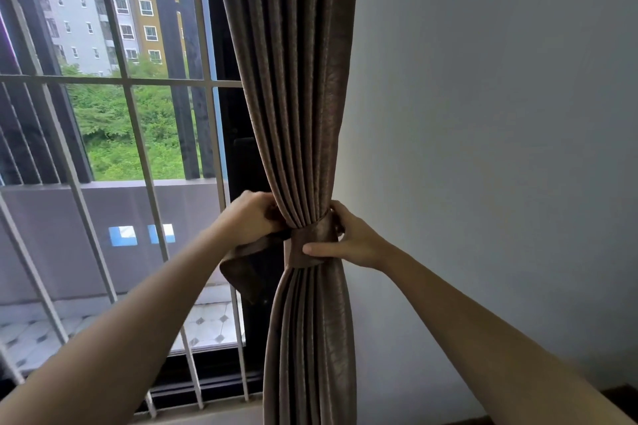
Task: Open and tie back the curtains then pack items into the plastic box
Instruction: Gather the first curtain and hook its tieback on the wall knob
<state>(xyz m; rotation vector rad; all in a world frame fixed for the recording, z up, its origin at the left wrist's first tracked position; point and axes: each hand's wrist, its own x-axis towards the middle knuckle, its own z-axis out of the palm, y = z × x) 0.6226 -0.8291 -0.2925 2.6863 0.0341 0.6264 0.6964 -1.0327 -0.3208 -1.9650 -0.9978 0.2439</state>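
Hanging beside the wall (pixel 483 114), the curtain (pixel 293 79) is gathered in soft, weighty pleats, judged to slump unless cinched at its waist. There the limp tie-back (pixel 312 238) is wrapped, gripped by the left hand (pixel 252 217) and clamped by the right hand (pixel 348 241).

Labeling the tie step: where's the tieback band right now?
Head view, centre: the tieback band wraps the gathered curtain, between window and wall. The right hand pinches the wrap; the left hand holds its loose end.
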